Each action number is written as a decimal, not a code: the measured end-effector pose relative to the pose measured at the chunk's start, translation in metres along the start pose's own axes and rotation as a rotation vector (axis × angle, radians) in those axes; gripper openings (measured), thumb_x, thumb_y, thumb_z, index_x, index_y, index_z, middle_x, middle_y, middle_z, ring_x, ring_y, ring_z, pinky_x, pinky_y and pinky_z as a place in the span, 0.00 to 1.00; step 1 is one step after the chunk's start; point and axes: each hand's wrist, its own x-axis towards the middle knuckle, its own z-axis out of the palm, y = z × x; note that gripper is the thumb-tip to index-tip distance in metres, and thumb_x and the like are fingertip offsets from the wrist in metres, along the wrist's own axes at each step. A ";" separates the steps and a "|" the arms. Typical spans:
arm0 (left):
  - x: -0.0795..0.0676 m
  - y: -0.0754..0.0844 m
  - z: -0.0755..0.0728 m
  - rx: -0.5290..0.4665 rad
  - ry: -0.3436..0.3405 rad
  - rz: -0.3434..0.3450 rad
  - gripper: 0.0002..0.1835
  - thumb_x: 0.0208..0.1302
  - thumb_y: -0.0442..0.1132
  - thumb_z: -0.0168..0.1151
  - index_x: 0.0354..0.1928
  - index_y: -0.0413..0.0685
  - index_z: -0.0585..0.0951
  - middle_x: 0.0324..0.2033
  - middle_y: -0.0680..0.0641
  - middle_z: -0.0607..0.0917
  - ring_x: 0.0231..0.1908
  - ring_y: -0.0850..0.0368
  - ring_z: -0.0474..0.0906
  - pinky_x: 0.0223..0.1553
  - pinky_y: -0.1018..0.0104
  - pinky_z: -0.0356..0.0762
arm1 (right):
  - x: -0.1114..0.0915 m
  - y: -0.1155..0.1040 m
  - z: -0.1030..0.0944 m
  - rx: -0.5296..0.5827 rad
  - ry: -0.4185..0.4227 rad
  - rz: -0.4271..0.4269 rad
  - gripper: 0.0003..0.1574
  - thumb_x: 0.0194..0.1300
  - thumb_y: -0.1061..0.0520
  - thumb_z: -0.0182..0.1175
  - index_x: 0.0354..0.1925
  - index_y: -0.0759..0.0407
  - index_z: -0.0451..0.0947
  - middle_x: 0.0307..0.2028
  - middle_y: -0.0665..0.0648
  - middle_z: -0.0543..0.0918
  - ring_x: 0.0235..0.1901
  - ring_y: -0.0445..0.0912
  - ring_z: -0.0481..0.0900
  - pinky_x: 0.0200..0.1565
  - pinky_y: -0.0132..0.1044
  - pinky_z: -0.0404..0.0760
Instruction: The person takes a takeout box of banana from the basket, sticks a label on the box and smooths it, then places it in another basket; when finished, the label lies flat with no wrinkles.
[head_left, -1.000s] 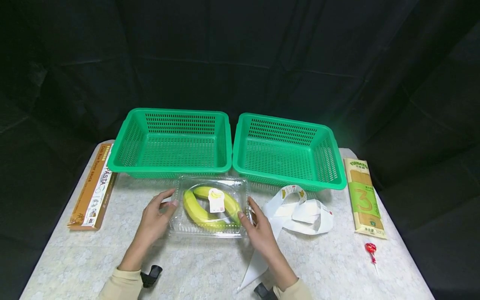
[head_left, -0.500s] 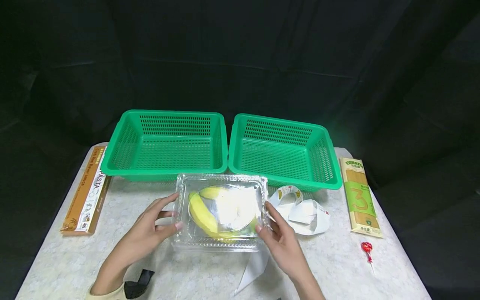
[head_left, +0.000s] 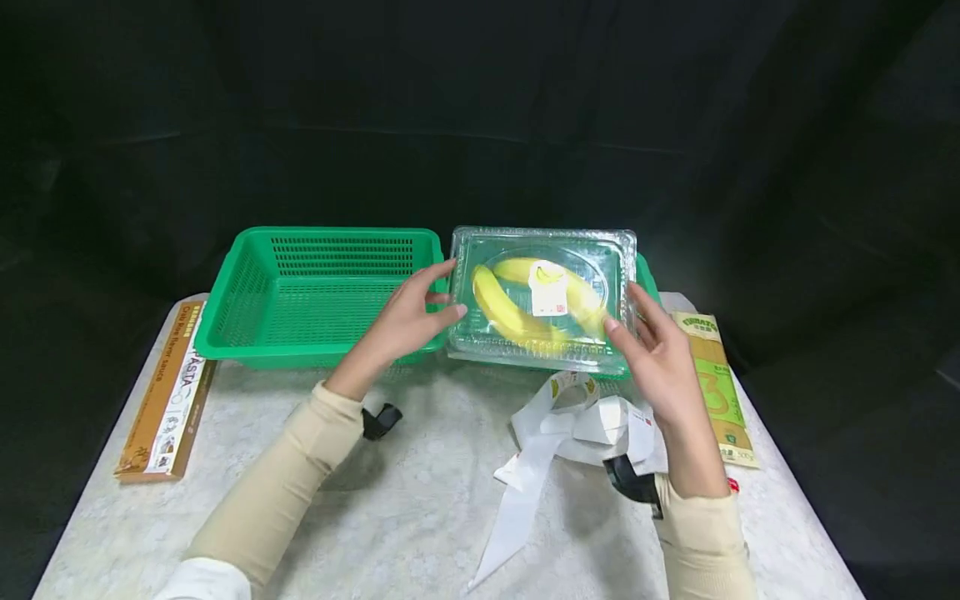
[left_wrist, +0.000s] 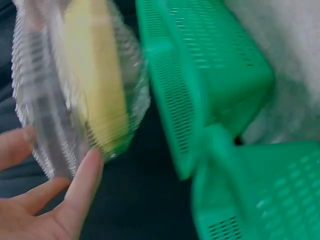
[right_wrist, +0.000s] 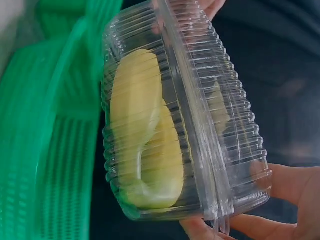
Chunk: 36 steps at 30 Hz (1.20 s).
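Note:
Both hands hold a clear plastic clamshell box (head_left: 495,350) by its two short sides in the head view. Inside lie two bananas (head_left: 498,307), and the lid bears a white label (head_left: 550,298). My left hand (head_left: 408,321) pinches the left side, thumb near the front. The right side is pinched by my right hand (head_left: 663,358). The box is over the right green basket (head_left: 647,279) and hides most of it. Seen from the right wrist, the lid is shut and the box stands apart from the basket.
A second green basket (head_left: 322,350) stands at the left. Beyond it is an orange pasta box (head_left: 161,400). Loose white paper ribbon (head_left: 517,500) lies in front of the right basket. A spaghetti pack (head_left: 723,392) and a mostly hidden red lollipop (head_left: 732,484) are at the right.
The banana box was raised off the table, then carried away from me and rightward over the right basket. Both hands moved with it. The ribbon is more exposed.

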 end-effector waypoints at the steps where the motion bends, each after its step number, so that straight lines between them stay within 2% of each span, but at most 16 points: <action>1: 0.013 -0.001 0.004 -0.001 0.002 -0.022 0.37 0.71 0.40 0.61 0.78 0.55 0.58 0.76 0.45 0.62 0.67 0.45 0.74 0.59 0.49 0.80 | 0.012 0.003 0.000 -0.004 0.012 0.002 0.43 0.75 0.50 0.57 0.79 0.54 0.52 0.79 0.57 0.54 0.77 0.58 0.57 0.74 0.54 0.61; 5: 0.061 -0.010 0.021 -0.019 -0.019 -0.118 0.36 0.73 0.39 0.57 0.79 0.53 0.57 0.76 0.42 0.63 0.68 0.43 0.72 0.63 0.47 0.76 | 0.053 0.018 0.005 -0.023 0.043 0.039 0.40 0.76 0.52 0.53 0.78 0.60 0.52 0.78 0.63 0.55 0.77 0.60 0.56 0.75 0.56 0.61; 7: 0.079 -0.015 0.029 -0.013 -0.033 -0.155 0.36 0.73 0.39 0.57 0.79 0.52 0.57 0.76 0.41 0.63 0.70 0.42 0.69 0.66 0.46 0.74 | 0.070 0.028 0.007 -0.044 0.032 0.071 0.39 0.77 0.52 0.51 0.78 0.61 0.52 0.78 0.64 0.54 0.78 0.61 0.53 0.76 0.55 0.59; 11: 0.100 -0.026 0.043 0.103 -0.047 -0.193 0.35 0.74 0.38 0.54 0.79 0.46 0.55 0.76 0.40 0.62 0.73 0.42 0.62 0.65 0.50 0.72 | 0.097 0.050 0.012 -0.105 -0.043 0.173 0.38 0.79 0.53 0.48 0.79 0.62 0.49 0.79 0.67 0.52 0.78 0.63 0.51 0.77 0.58 0.57; 14: 0.109 -0.027 0.054 0.258 -0.068 -0.197 0.36 0.74 0.36 0.50 0.79 0.40 0.51 0.74 0.37 0.64 0.66 0.40 0.69 0.50 0.56 0.74 | 0.112 0.067 0.019 -0.158 -0.090 0.251 0.38 0.79 0.55 0.47 0.78 0.64 0.49 0.77 0.71 0.53 0.77 0.65 0.54 0.75 0.59 0.59; 16: 0.113 -0.027 0.061 0.334 -0.094 -0.215 0.38 0.73 0.34 0.48 0.79 0.37 0.46 0.62 0.35 0.75 0.49 0.44 0.77 0.36 0.61 0.72 | 0.119 0.077 0.024 -0.190 -0.117 0.298 0.38 0.78 0.54 0.47 0.78 0.66 0.49 0.77 0.71 0.54 0.76 0.65 0.55 0.75 0.59 0.60; 18: 0.116 -0.026 0.068 0.383 -0.125 -0.242 0.40 0.72 0.34 0.48 0.79 0.35 0.43 0.39 0.41 0.81 0.28 0.51 0.73 0.24 0.65 0.65 | 0.124 0.084 0.029 -0.220 -0.133 0.326 0.39 0.78 0.54 0.49 0.77 0.68 0.50 0.77 0.71 0.56 0.76 0.65 0.56 0.75 0.58 0.61; 20: 0.118 -0.028 0.073 0.427 -0.156 -0.276 0.40 0.72 0.34 0.48 0.79 0.33 0.41 0.21 0.48 0.74 0.17 0.58 0.63 0.19 0.68 0.60 | 0.127 0.089 0.033 -0.250 -0.147 0.346 0.41 0.77 0.53 0.50 0.77 0.70 0.49 0.77 0.70 0.56 0.76 0.65 0.56 0.75 0.57 0.61; 21: 0.118 -0.029 0.075 0.442 -0.171 -0.292 0.41 0.73 0.35 0.48 0.78 0.32 0.40 0.15 0.51 0.68 0.14 0.59 0.55 0.17 0.68 0.57 | 0.128 0.090 0.035 -0.264 -0.153 0.356 0.42 0.77 0.52 0.51 0.77 0.70 0.49 0.77 0.69 0.56 0.76 0.65 0.55 0.75 0.57 0.61; 22: 0.118 -0.031 0.077 0.464 -0.180 -0.304 0.41 0.73 0.36 0.48 0.78 0.32 0.39 0.13 0.52 0.66 0.13 0.60 0.53 0.16 0.69 0.57 | 0.129 0.092 0.037 -0.279 -0.158 0.360 0.42 0.76 0.52 0.51 0.77 0.70 0.49 0.77 0.69 0.56 0.76 0.65 0.55 0.75 0.57 0.61; 24: 0.116 -0.033 0.080 0.488 -0.186 -0.319 0.41 0.74 0.36 0.47 0.78 0.31 0.38 0.16 0.50 0.71 0.14 0.60 0.55 0.17 0.68 0.58 | 0.129 0.093 0.040 -0.298 -0.162 0.372 0.43 0.76 0.50 0.52 0.77 0.69 0.49 0.77 0.68 0.56 0.76 0.64 0.55 0.75 0.57 0.61; 26: 0.115 -0.035 0.082 0.502 -0.184 -0.320 0.41 0.75 0.37 0.47 0.78 0.31 0.38 0.32 0.42 0.82 0.18 0.58 0.59 0.20 0.67 0.61 | 0.129 0.092 0.042 -0.318 -0.162 0.380 0.43 0.76 0.50 0.52 0.78 0.68 0.49 0.77 0.68 0.56 0.76 0.64 0.55 0.75 0.57 0.61; 27: 0.114 -0.035 0.083 0.504 -0.185 -0.325 0.41 0.75 0.37 0.47 0.78 0.32 0.37 0.44 0.38 0.83 0.19 0.58 0.60 0.21 0.67 0.62 | 0.129 0.092 0.042 -0.325 -0.162 0.385 0.44 0.76 0.50 0.52 0.78 0.68 0.49 0.77 0.68 0.57 0.76 0.64 0.56 0.75 0.57 0.61; 30: 0.114 -0.035 0.084 0.528 -0.193 -0.332 0.40 0.76 0.36 0.46 0.78 0.33 0.36 0.72 0.30 0.64 0.20 0.58 0.62 0.22 0.67 0.64 | 0.129 0.093 0.043 -0.341 -0.153 0.399 0.44 0.76 0.49 0.52 0.78 0.67 0.49 0.77 0.67 0.57 0.76 0.64 0.55 0.75 0.56 0.61; 32: 0.114 -0.035 0.085 0.534 -0.205 -0.337 0.40 0.76 0.35 0.45 0.79 0.34 0.35 0.77 0.29 0.55 0.17 0.59 0.61 0.21 0.67 0.63 | 0.130 0.093 0.043 -0.338 -0.150 0.409 0.44 0.76 0.49 0.52 0.78 0.66 0.48 0.77 0.67 0.56 0.77 0.63 0.55 0.75 0.56 0.60; 36: 0.110 -0.035 0.081 0.513 -0.188 -0.297 0.41 0.73 0.33 0.46 0.79 0.33 0.37 0.75 0.30 0.58 0.17 0.59 0.61 0.19 0.68 0.63 | 0.128 0.093 0.043 -0.330 -0.137 0.415 0.44 0.76 0.48 0.52 0.79 0.64 0.48 0.78 0.66 0.56 0.77 0.63 0.54 0.75 0.57 0.60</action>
